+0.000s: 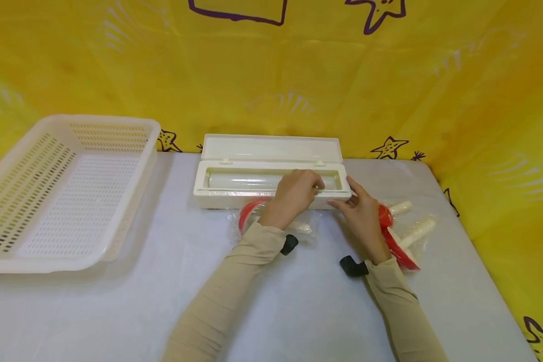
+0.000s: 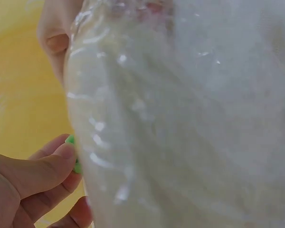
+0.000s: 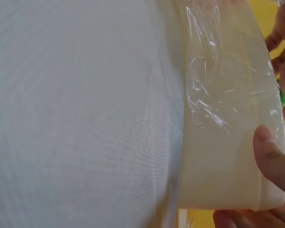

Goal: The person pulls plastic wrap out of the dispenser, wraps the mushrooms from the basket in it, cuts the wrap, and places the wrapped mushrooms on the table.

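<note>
A long white cling film dispenser (image 1: 217, 202) stands on the table with its lid (image 1: 271, 148) raised at the back. Inside lies a roll of clear film (image 1: 242, 181). My left hand (image 1: 294, 193) reaches over the front rim and pinches a small green slider (image 2: 77, 167) between thumb and finger. Clear film (image 3: 209, 90) hangs down the dispenser's front face. My right hand (image 1: 364, 213) grips the dispenser's right end, its thumb (image 3: 270, 154) on the front face and other fingers around the end.
A white slotted basket (image 1: 113, 221) sits at the left. Wrapped red-and-cream things with handles (image 1: 418, 231) lie right of my right wrist; another wrapped red-edged one (image 1: 249, 213) is partly under my left wrist. A yellow patterned cloth (image 1: 271, 75) hangs behind the table (image 1: 298, 311).
</note>
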### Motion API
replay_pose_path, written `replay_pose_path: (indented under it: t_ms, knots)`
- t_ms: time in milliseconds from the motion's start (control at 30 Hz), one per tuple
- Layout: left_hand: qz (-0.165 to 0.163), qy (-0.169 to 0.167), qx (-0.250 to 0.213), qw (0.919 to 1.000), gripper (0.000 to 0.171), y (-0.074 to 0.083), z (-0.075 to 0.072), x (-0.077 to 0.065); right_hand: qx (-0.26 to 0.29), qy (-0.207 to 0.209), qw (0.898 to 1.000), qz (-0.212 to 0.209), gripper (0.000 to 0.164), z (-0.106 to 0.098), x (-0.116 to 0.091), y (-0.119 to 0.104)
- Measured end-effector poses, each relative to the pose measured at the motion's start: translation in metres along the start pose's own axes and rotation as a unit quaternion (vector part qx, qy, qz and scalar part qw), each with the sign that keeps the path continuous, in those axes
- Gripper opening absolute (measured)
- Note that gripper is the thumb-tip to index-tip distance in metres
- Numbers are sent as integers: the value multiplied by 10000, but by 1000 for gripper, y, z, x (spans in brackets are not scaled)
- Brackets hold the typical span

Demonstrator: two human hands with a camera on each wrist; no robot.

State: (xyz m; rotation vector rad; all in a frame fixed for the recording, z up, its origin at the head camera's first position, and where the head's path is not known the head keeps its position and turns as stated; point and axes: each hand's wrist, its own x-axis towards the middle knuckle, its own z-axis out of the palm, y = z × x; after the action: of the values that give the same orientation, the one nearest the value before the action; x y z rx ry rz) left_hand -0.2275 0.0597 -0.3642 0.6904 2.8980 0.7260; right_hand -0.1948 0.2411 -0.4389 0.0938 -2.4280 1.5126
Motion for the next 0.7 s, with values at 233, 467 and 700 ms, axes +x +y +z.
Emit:
replay_pose_path:
  t_ms: [233,467,700]
  knots:
    - [-76,88,60,9999,21,-7,-4,-7,-51,-1,10000,-63,79,0,-1,2]
    - [-184,140,-34,9997,20,-28,-18,-22,-89,-48,9999,49,81,2,0,1]
    - [-408,-61,-435,9982,20,-53,-34,-37,-121,-58,9999,12,81,0,-2,0]
